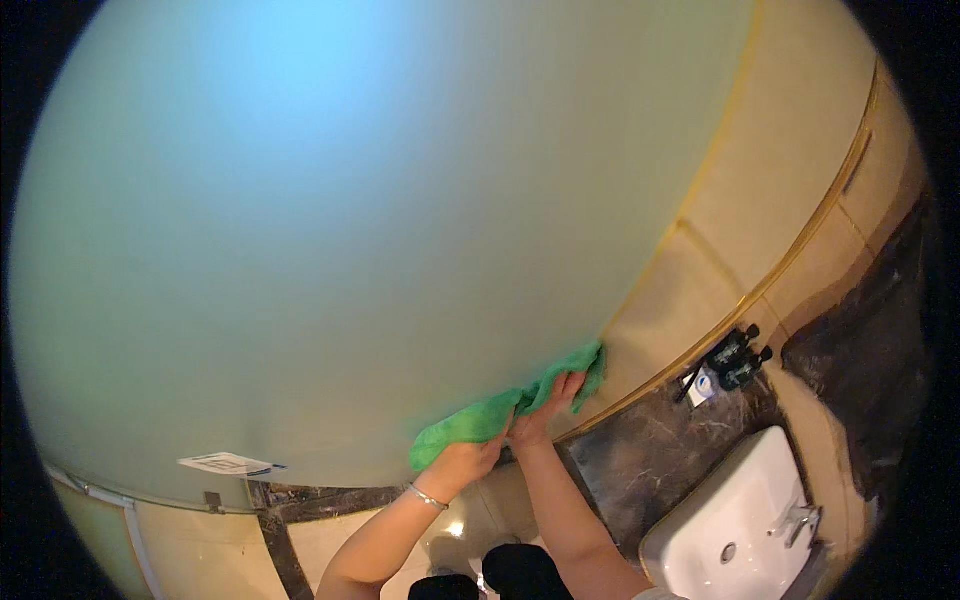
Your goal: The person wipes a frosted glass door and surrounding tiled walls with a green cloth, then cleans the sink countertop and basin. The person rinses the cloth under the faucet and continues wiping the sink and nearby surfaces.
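Note:
A large frosted glass panel (pixel 330 220) fills most of the view, pale green-blue. A green cloth (pixel 480 420) is pressed flat against its lower right part. My left hand (pixel 465 462) grips the cloth's lower left end, a thin bracelet on that wrist. My right hand (pixel 548 408) lies with fingers spread on the cloth's upper right end, close to the glass's gold-trimmed edge (pixel 640 290).
A white washbasin (pixel 745 520) with a chrome tap (pixel 800 520) sits at the lower right on a dark marble counter (pixel 650 460). Dark pump bottles (pixel 735 360) stand against the beige tiled wall (pixel 770 200). A white sticker (pixel 225 463) is on the glass's lower left.

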Demonstrator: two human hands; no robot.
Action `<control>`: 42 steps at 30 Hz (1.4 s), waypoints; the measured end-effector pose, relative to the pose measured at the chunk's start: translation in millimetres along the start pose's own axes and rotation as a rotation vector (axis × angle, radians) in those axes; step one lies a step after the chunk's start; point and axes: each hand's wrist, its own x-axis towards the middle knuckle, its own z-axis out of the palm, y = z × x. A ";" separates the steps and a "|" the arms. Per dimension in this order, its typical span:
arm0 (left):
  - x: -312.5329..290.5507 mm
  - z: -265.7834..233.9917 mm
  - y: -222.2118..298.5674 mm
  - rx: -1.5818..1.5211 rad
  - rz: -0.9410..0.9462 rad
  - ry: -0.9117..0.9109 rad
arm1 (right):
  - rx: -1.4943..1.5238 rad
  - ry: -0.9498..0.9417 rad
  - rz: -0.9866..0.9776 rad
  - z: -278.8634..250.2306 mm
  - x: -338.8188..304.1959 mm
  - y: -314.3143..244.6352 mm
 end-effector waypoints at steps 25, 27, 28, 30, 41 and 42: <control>-184.9 14.1 -62.1 0.647 0.144 0.486 | 0.068 0.238 -0.489 35.4 -160.3 -57.0; -194.2 -16.9 -65.6 0.694 0.135 0.687 | 0.108 0.227 -0.549 48.8 -162.1 -95.6; -202.5 -26.7 -70.0 0.730 0.121 0.751 | 0.135 0.214 -0.574 56.3 -170.0 -111.5; -237.2 -18.6 -88.2 0.751 0.047 0.795 | 0.165 0.144 -0.624 64.1 -197.2 -132.5; -289.6 -42.6 -119.7 0.782 -0.068 0.795 | 0.326 0.108 -0.870 80.7 -196.3 -191.2; -285.5 -53.2 -117.8 0.816 -0.024 0.833 | 0.376 0.179 -0.796 84.3 -193.5 -204.0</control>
